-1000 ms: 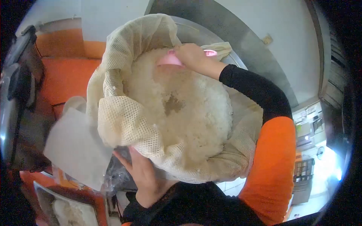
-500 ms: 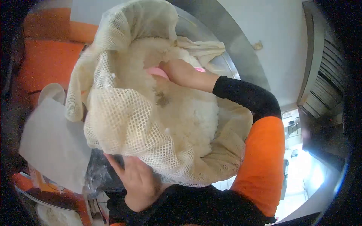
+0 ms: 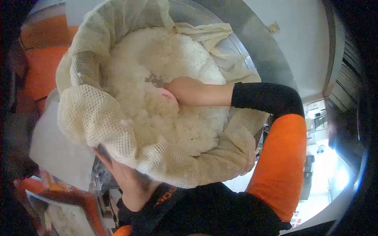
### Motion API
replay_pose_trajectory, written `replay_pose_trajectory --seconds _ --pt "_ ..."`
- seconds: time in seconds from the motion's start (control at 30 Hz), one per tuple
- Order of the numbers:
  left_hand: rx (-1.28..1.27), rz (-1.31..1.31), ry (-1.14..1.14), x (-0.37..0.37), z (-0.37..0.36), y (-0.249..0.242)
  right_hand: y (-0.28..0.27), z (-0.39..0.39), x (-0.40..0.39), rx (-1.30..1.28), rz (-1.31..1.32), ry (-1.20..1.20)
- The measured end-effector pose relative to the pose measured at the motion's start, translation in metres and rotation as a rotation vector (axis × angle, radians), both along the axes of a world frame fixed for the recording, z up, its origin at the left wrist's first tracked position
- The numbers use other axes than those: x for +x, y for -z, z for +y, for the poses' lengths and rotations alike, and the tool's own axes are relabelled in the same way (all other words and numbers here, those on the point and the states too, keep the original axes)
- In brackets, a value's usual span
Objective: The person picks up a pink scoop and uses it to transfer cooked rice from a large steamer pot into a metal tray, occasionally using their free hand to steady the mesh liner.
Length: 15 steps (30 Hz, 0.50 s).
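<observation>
A large steel pot is seen from above, lined with a cream mesh cloth that is folded out over its rim. The cloth is filled with a mound of white cooked rice. The right hand is pressed into the middle of the rice, its fingers closed around a pink scoop, most of which is buried. The left hand is placed under the near edge of the cloth, palm against the bulge; the set of its fingers cannot be told, as they are hidden by the mesh. A white sheet is noted beside the pot at left, over an orange surface. A grey wall is seen behind. A tray with more rice is visible at lower left.
</observation>
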<state>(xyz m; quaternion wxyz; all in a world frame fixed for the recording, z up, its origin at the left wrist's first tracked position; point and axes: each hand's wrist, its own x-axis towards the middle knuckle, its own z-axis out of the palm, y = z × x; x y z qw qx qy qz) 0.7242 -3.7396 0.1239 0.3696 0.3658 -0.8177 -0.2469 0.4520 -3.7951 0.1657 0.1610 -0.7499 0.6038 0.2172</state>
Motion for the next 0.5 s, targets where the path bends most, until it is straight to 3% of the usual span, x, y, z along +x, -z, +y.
replay_pose_trajectory --seconds 0.3,0.4,0.5 --pt "-0.053 -0.052 -0.005 0.004 0.001 0.003 -0.017 0.025 0.015 -0.086 -0.157 -0.067" --pt "-0.061 -0.054 -0.002 0.008 0.003 0.004 -0.021 0.032 0.015 -0.133 -0.368 -0.132" --pt "-0.017 0.009 -0.004 0.006 0.004 -0.004 -0.024 0.032 0.004 -0.042 -0.351 -0.23"
